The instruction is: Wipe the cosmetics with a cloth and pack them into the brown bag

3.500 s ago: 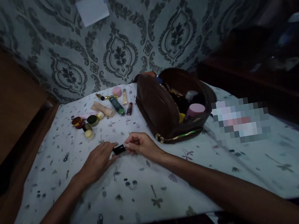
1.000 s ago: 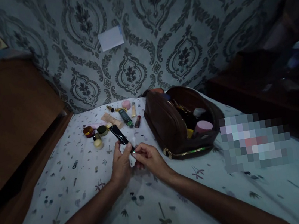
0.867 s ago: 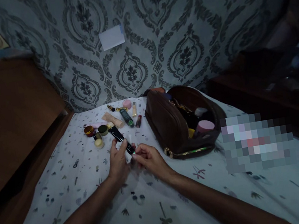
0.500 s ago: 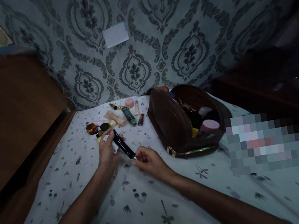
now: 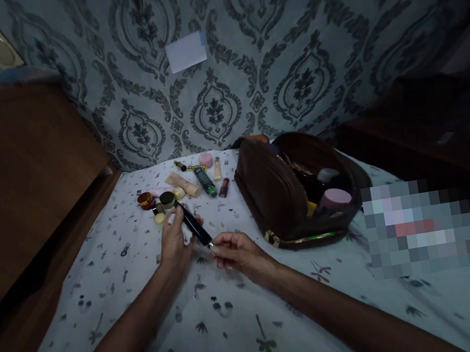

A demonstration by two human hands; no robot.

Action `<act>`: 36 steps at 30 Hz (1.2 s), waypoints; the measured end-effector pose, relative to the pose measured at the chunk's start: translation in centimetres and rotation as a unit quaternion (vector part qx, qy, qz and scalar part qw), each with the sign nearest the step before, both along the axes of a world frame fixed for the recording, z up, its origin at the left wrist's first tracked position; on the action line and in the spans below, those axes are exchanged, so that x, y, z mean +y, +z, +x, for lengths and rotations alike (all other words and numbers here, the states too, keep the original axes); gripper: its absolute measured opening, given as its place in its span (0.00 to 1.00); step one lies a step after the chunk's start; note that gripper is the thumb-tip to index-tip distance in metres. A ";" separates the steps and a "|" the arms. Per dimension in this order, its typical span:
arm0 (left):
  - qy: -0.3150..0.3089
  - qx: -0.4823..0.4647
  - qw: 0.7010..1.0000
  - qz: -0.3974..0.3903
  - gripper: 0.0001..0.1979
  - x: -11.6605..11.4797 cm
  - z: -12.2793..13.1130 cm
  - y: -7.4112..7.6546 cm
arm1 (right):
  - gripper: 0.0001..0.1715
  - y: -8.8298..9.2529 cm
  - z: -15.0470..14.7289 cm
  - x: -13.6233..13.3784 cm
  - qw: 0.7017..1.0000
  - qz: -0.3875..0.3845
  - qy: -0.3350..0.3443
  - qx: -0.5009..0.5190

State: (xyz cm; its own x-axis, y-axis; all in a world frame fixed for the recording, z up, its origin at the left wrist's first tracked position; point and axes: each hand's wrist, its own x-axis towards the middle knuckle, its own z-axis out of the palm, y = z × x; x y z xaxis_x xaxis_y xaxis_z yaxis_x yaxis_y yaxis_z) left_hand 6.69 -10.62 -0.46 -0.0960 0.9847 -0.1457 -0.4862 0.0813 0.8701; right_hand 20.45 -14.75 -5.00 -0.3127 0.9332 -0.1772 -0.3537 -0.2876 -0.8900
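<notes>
A slim black tube (image 5: pixel 193 224) is held tilted above the patterned white cloth (image 5: pixel 224 332), its upper end to the left. My left hand (image 5: pixel 175 239) is closed around the upper part of it. At its lower, shiny end, the fingertips of my right hand (image 5: pixel 238 253) pinch the tip. Just behind my left hand lie a dark-lidded jar (image 5: pixel 167 198), a small yellowish jar (image 5: pixel 159 218) and a red jar with a gold lid (image 5: pixel 146 199). Farther back are a beige tube (image 5: pixel 183 185), a green bottle (image 5: pixel 205 182) and a dark red small tube (image 5: pixel 224 188).
An open brown bag (image 5: pixel 271 194) holding a pink-lidded container (image 5: pixel 335 198) stands right of my hands. A pink round item (image 5: pixel 205 159) lies near the wall. A wooden cabinet (image 5: pixel 24 173) borders the cloth at left. A pixelated patch covers something at right.
The view has shifted slightly, so most things appear a little farther right. The black tube has turned slightly in my hands, and the fingers of my right hand have spread a little at its tip.
</notes>
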 end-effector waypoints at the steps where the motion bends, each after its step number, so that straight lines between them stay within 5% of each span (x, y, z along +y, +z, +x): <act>1: -0.015 -0.001 1.000 -0.004 0.25 -0.6 0.4 -0.2 | 0.25 -0.1 0.0 0.1 1.000 0.012 -0.015 -0.010; 7: -0.091 0.017 0.994 -0.053 0.35 -3.0 2.3 -1.2 | 0.20 -0.2 0.1 0.3 0.993 0.079 -0.065 -0.065; 18: -0.007 0.021 0.999 -0.037 0.28 -1.1 0.5 0.5 | 0.10 -0.1 -0.6 -1.2 0.929 0.199 -0.112 -0.289; 24: -0.153 0.060 0.985 -0.050 0.34 -2.8 1.5 -0.3 | 0.12 -0.1 -0.6 -0.7 0.926 0.170 -0.172 -0.289; 30: -0.173 0.144 0.974 -0.001 0.41 -2.2 0.3 -0.3 | 0.16 1.0 0.5 -0.7 0.927 0.191 -0.121 -0.300; 36: -0.253 0.314 0.913 0.062 0.38 -0.1 -2.4 -0.3 | 0.25 2.4 1.5 -0.3 0.947 0.230 -0.199 -0.103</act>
